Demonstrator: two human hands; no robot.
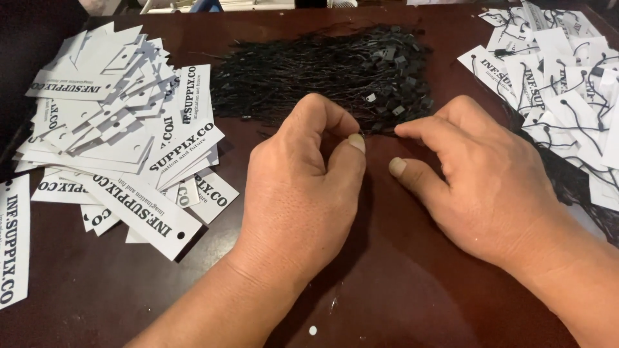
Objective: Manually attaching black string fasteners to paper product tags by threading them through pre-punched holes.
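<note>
Beside both hands [387, 187], card piles [122, 129], black strings [322, 74].

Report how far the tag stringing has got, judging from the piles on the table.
Done: a pile of strung tags lies at the right, black loops through their holes. In hand: the left hand and right hand pinch at the near edge of the bundle of black strings; which string is held is unclear. Left: a large heap of unstrung tags at the left, and most of the bundle.
</note>
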